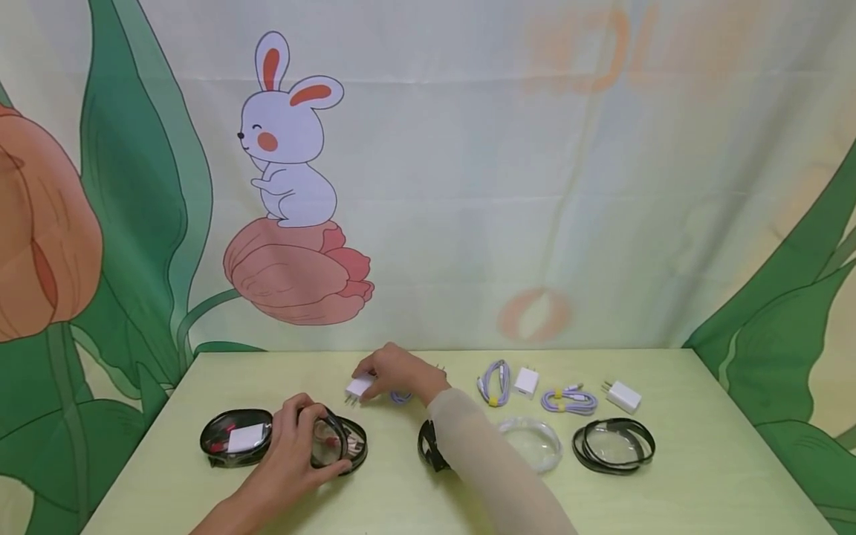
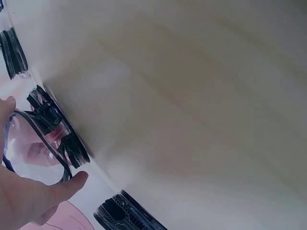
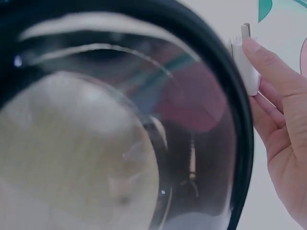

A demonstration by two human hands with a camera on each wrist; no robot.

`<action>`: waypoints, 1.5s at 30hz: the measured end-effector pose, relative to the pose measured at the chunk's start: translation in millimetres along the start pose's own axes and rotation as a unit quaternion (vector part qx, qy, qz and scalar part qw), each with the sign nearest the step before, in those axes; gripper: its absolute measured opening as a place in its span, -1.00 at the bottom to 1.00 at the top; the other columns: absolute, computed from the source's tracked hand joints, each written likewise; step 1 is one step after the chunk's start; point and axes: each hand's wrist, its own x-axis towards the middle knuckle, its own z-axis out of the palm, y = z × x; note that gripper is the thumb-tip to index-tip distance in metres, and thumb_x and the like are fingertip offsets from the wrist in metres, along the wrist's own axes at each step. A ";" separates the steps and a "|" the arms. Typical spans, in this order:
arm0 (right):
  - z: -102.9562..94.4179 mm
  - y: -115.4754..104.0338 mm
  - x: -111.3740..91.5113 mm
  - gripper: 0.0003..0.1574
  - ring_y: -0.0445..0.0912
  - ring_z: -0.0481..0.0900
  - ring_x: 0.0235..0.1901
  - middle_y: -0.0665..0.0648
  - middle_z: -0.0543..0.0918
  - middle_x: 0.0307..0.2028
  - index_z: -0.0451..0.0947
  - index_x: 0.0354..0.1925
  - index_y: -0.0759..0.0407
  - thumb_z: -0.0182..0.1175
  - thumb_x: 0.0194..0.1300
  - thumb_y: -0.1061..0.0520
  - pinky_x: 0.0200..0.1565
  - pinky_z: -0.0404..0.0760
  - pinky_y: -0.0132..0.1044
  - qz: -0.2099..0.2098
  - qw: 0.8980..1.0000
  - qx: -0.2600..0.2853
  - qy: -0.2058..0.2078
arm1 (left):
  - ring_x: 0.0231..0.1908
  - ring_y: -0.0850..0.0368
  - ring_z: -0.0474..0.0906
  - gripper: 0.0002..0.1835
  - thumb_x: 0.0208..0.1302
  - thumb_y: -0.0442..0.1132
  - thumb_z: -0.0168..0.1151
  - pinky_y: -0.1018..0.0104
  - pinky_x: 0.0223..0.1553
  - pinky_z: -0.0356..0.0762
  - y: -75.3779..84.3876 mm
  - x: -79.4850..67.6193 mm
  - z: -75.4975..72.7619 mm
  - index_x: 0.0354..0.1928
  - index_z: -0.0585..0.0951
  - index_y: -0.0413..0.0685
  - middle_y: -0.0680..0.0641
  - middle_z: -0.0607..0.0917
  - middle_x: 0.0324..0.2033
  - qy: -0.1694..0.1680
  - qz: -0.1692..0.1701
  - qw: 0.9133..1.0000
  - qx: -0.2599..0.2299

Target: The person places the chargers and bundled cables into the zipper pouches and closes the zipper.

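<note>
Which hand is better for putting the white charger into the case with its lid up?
Probably the right hand: it pinches the white charger. The left hand is busy holding up the lid of the black-rimmed case.

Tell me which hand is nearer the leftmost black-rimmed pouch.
Left. The left hand is just right of the leftmost pouch, holding the neighbouring pouch; the right hand is farther right and farther back, pinching a white charger.
</note>
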 end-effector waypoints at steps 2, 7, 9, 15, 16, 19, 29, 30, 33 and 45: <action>0.5 -1.6 0.7 -0.48 -0.35 0.56 -0.25 -0.16 0.76 -0.12 0.73 0.08 -0.07 0.54 0.14 -0.09 -0.17 0.52 -0.54 0.006 1.000 0.001 0.001 | 0.08 -0.24 0.19 -0.17 -0.13 -0.04 0.70 -0.16 -0.01 0.42 0.5 -0.3 0.0 0.06 0.31 -0.04 -0.16 0.21 0.09 -0.004 -0.005 1.000 -0.002; 5.1 -4.0 5.2 -0.43 -0.31 0.59 -0.14 -0.10 0.74 -0.01 0.71 0.11 -0.02 0.53 0.13 -0.10 -0.07 0.54 -0.50 0.019 1.000 -0.007 -0.003 | 0.08 -0.24 0.18 -0.18 -0.11 -0.04 0.70 -0.19 0.00 0.41 1.5 -0.5 0.5 0.07 0.32 -0.04 -0.17 0.21 0.10 -0.015 -0.014 1.000 -0.005; 6.7 -4.7 6.5 -0.40 -0.29 0.60 -0.12 -0.09 0.72 0.04 0.69 0.15 -0.02 0.53 0.14 -0.09 -0.06 0.55 -0.50 0.022 1.000 -0.012 -0.008 | 0.08 -0.23 0.18 -0.18 -0.11 -0.04 0.70 -0.19 0.01 0.40 1.5 -0.7 1.2 0.07 0.32 -0.04 -0.17 0.21 0.10 -0.017 -0.015 1.000 -0.005; 6.2 -6.6 6.5 -0.41 -0.30 0.58 -0.07 -0.10 0.69 0.12 0.66 0.21 -0.04 0.50 0.20 0.03 0.01 0.54 -0.49 0.025 0.999 -0.021 -0.018 | 0.06 -0.24 0.20 -0.17 -0.14 -0.05 0.71 -0.20 0.00 0.39 0.7 0.7 3.7 0.07 0.32 -0.05 -0.19 0.22 0.10 -0.005 -0.002 1.000 -0.002; 5.9 -7.3 6.3 -0.43 -0.30 0.58 -0.07 -0.10 0.70 0.11 0.67 0.20 -0.05 0.49 0.21 0.04 0.02 0.53 -0.49 0.025 0.999 -0.023 -0.019 | 0.06 -0.25 0.20 -0.17 -0.15 -0.06 0.72 -0.20 -0.01 0.38 0.6 1.0 3.7 0.06 0.32 -0.06 -0.19 0.23 0.10 -0.002 0.003 1.000 -0.001; 4.5 -9.5 5.5 -0.45 -0.30 0.56 -0.12 -0.12 0.72 0.04 0.68 0.18 -0.08 0.48 0.21 0.03 0.01 0.52 -0.49 0.032 0.999 -0.031 -0.021 | 0.05 -0.26 0.22 -0.16 -0.17 -0.06 0.72 -0.19 -0.01 0.37 0.2 2.3 3.7 0.05 0.33 -0.06 -0.20 0.23 0.09 0.003 0.011 1.000 0.001; 4.3 -11.9 4.4 -0.56 -0.32 0.51 -0.27 -0.19 0.74 -0.17 0.75 0.03 -0.08 0.51 0.17 -0.07 -0.11 0.50 -0.50 0.048 0.998 -0.027 -0.008 | 0.01 -0.26 0.25 -0.18 -0.17 -0.06 0.73 -0.18 -0.03 0.40 4.1 6.2 3.4 0.05 0.35 -0.04 -0.20 0.25 0.09 -0.011 0.006 1.000 0.008; 4.3 -11.5 3.9 -0.57 -0.32 0.50 -0.28 -0.20 0.74 -0.19 0.75 0.01 -0.07 0.51 0.17 -0.08 -0.13 0.50 -0.51 0.048 0.999 -0.024 -0.006 | 0.01 -0.26 0.25 -0.18 -0.17 -0.05 0.72 -0.18 -0.03 0.40 4.8 6.3 3.0 0.05 0.35 -0.04 -0.20 0.25 0.09 -0.014 0.003 1.000 0.009; 3.4 -10.8 2.2 -0.61 -0.32 0.49 -0.31 -0.21 0.73 -0.25 0.76 -0.03 -0.07 0.52 0.16 -0.07 -0.16 0.49 -0.52 0.054 0.998 -0.012 -0.002 | 0.05 -0.26 0.24 -0.18 -0.13 -0.05 0.71 -0.20 0.00 0.40 5.7 6.2 1.9 0.07 0.34 -0.03 -0.20 0.24 0.11 -0.027 -0.012 1.000 0.006; -9.2 -17.3 1.4 -0.65 -0.38 0.50 -0.39 -0.20 0.75 -0.32 0.80 -0.10 -0.03 0.53 0.15 -0.08 -0.28 0.48 -0.56 0.031 0.999 -0.003 0.012 | 0.24 -0.35 0.14 -0.08 0.01 0.00 0.64 -0.35 0.10 0.42 5.6 7.8 -3.6 0.39 0.36 0.01 -0.26 0.17 0.30 -0.081 -0.066 0.995 -0.002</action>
